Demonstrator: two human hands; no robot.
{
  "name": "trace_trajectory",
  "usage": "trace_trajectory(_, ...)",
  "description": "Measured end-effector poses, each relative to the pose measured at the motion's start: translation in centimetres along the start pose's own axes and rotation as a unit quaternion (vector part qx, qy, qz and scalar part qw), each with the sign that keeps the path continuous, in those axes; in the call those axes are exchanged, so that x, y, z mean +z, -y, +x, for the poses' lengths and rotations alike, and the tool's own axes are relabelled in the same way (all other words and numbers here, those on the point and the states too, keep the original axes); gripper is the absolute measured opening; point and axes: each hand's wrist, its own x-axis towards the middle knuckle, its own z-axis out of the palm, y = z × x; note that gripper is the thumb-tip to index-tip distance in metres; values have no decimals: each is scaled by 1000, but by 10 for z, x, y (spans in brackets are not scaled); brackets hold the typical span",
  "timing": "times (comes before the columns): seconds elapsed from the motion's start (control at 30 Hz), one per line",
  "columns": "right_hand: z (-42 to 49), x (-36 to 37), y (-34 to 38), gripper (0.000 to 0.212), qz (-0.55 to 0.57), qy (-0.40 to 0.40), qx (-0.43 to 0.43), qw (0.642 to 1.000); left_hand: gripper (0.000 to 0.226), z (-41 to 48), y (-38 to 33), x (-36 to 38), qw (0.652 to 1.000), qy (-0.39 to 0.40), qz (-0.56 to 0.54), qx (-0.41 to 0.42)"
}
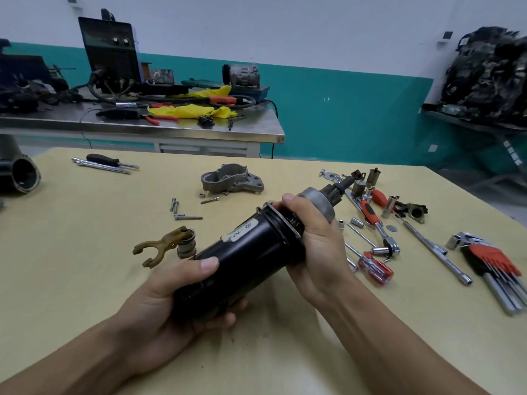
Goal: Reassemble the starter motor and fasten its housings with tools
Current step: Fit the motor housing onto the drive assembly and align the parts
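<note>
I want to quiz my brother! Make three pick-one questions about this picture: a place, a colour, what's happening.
1. Where is the grey housing? A) on the table B) in a hand C) on the floor
2. What colour is the motor body? A) red B) black C) yellow
3. Who holds the motor body? A) nobody B) one hand C) both hands
Answers: A, it lies on the table; B, its casing is black; C, left hand grips the near end, right hand the far end.

You are in a mechanical workshop: steel workbench [171, 133] carrying welding machine [109, 47] and pliers [159, 118], work table [85, 266] strewn with ratchet [370, 212], hex keys [496, 260], screwdriver [375, 269], engine [490, 72] alongside.
</note>
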Motion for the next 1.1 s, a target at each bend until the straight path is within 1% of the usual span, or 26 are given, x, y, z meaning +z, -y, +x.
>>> trace_trajectory(0.1,-1,0,-1,17,-2,-16,-5,1000,81,-1,2,0,1000,1,18,11)
trace_trajectory(0.17,-1,-1,-1,15,1,-25,-9,1000,81,-2,3,1,999,3,29,19)
trace_trajectory(0.37,-5,0,0,20,-7,-16,-17,1000,80,-4,4,4,996,14,64,58)
trace_trajectory(0.43,-7,1,1,17,-16,3,-30,999,80,-4,3,3,996,20,61,54)
trace_trajectory(0.5,-10,5,4,9,-25,29,-47,998,79,-6,3,0,998,25,43,40)
trace_trajectory(0.57,-13,7,6,11,-32,43,-65,996,79,-7,3,-2,999,31,29,28)
trace_trajectory(0.67,-13,7,7,15,-37,35,-74,996,83,-7,4,1,996,31,63,50)
trace_trajectory(0.77,-12,7,7,9,-48,10,-72,996,91,-6,5,4,994,7,85,71)
trace_trajectory(0.93,-15,8,8,12,-63,61,-102,991,83,-7,4,-2,997,38,52,44)
trace_trajectory(1.03,-14,6,8,11,-62,36,-90,993,90,-6,5,-1,995,23,76,57)
trace_trajectory(1.1,-14,7,7,10,-68,27,-93,993,87,-5,5,-2,995,27,72,57)
